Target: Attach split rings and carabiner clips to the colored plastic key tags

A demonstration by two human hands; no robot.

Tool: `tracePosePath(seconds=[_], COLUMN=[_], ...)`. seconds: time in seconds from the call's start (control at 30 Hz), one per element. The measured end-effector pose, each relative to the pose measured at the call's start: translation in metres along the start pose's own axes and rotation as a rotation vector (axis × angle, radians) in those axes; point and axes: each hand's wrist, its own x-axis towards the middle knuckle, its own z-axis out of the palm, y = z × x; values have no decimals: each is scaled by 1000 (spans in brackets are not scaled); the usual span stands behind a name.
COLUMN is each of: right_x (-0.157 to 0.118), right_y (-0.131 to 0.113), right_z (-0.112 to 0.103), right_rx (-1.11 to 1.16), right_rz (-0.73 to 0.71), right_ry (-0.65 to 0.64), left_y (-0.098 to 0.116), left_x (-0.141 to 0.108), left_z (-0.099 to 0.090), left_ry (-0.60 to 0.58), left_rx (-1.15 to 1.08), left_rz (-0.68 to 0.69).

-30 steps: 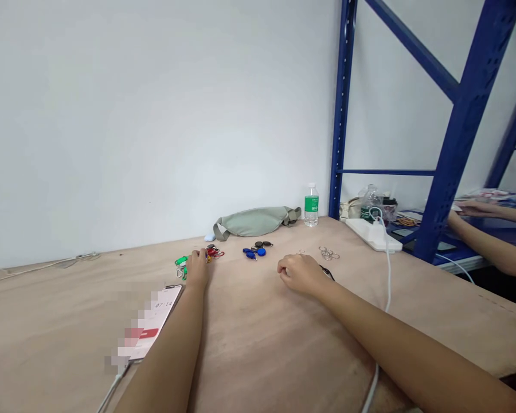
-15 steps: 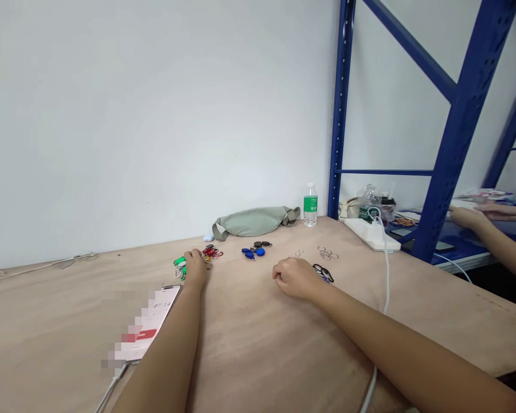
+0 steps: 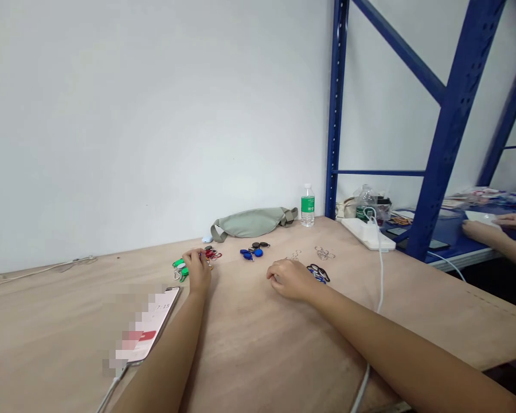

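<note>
Plywood bench (image 3: 249, 355) with loose key tags and rings, two hands apart

Left hand (image 3: 196, 271): fingertips (image 3: 199, 256) down on a tangle of red key rings (image 3: 211, 253), with green plastic tags (image 3: 179, 264) just beside it; whether it grips anything cannot be told. Right hand (image 3: 289, 279): knuckles up, fingers loosely curled, resting on the grainy wood, well apart from the left. Latest change: the right hand has slid left, leaving a bunch of black and blue loops (image 3: 318, 273) uncovered just beside it.

Also on the bench: glossy blue and dark fobs (image 3: 250, 253), between the hands and farther out; thin bright split rings (image 3: 323, 253), beyond the right hand. Nearer the left forearm lies a phone (image 3: 148, 327), its screen pixelated, with a white cable attached.

Against the wall: a sage fabric belt bag (image 3: 251, 222) and a clear water bottle (image 3: 308, 206) with a green label. At the corner: a white power strip (image 3: 365, 234) beside a blue perforated steel rack (image 3: 451, 132). Far right, a co-worker's hands (image 3: 481, 232) work on a blue shelf (image 3: 442, 246).
</note>
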Motion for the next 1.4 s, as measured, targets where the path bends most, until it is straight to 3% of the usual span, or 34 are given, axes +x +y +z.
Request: tracePosePath(seconds=[0.07, 0.13, 0.3, 0.4, 0.47, 0.63, 0.8, 0.9, 1.17, 1.4], right_x=[-1, -2, -6, -6, -6, -5, -3, -2, -1, -1], right_y=[-2, -3, -8, -7, -5, 3, 8, 9, 14, 13], right_z=[-1, -2, 0, 5, 7, 11, 15, 16, 20, 20], right_rx=[33, 79, 276, 395, 480, 598, 600, 581, 522, 472], right_rz=[-30, -68, -113, -103, -138, -150, -107, -102, -130, -143], right_ry=[31, 57, 56, 20, -57, -203, -177, -140, -70, -35], left_y=[14, 30, 69, 78, 79, 75, 70, 67, 68, 65], left_x=[-13, -29, -69, -79, -80, -79, -79, -76, -74, -74], left_z=[3, 5, -5, -13, -16, -17, -16, -17, -18, -14], left_ry=[8, -95, -650, -981, -1088, -1094, -944, -934, -899, -889], left_rx=[-36, -243, -699, -840, -875, -804, -535, -402, -181, -144], left_rz=[-34, -137, -342, -341, -321, -244, 93, 205, 379, 443])
